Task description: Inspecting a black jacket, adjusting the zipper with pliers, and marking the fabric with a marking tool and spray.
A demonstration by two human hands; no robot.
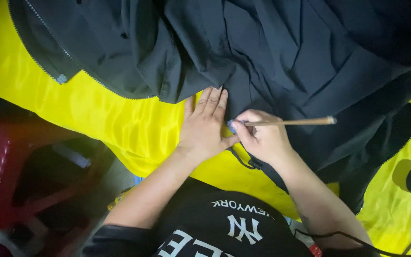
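Our left hand (204, 127) lies flat, fingers spread, pinning the black jacket (272, 52); beside it, our right hand (261, 135) pinches a thin wooden stick (288, 122) to mark the fabric.

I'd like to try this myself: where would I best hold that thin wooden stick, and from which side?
Probably near its left end, as the right hand does now. The stick lies almost level over the dark jacket, its working end at the fingertips, beside the left hand. Come from below, pinching like a pen; the long right part stays free.
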